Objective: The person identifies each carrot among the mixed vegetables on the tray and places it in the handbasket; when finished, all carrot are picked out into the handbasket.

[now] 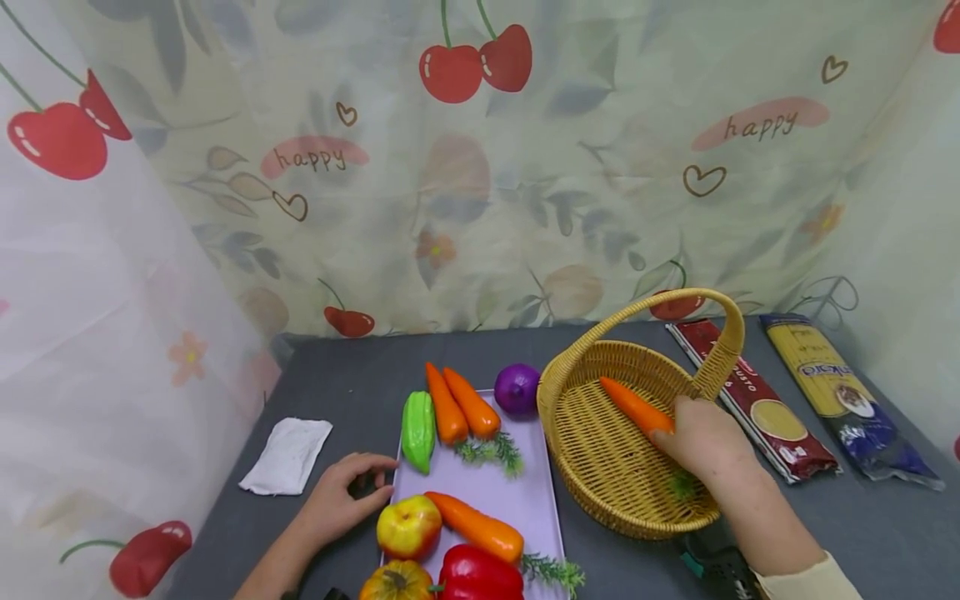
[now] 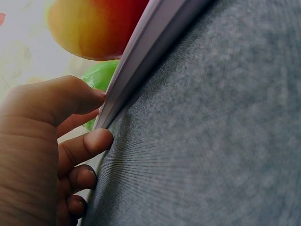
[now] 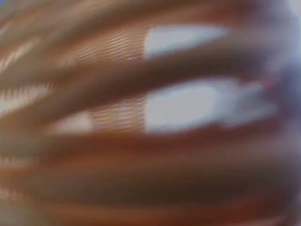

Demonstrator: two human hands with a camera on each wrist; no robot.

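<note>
Inside the wicker basket (image 1: 592, 467), my right hand (image 1: 708, 437) grips an orange carrot (image 1: 630, 402) with green leaves (image 1: 682, 485) showing below the hand. The right wrist view is blurred, with fingers across the basket weave. My left hand (image 1: 348, 496) is at the left edge of a pale purple tray (image 1: 450, 482), thumb and fingertips touching its rim, fingers loosely bent. Near it on the tray are a red-yellow apple (image 1: 408, 527) and a green vegetable (image 1: 417, 429). Another carrot (image 1: 480, 527) lies beside the apple.
Two carrots (image 1: 472, 404) and a purple onion (image 1: 517, 389) are at the tray's far end. A red bell pepper (image 1: 480, 575) and a small pumpkin (image 1: 397, 582) sit near. White tissue pack (image 1: 287, 456) lies left; red (image 1: 757, 408) and yellow-blue (image 1: 847, 400) packets lie right.
</note>
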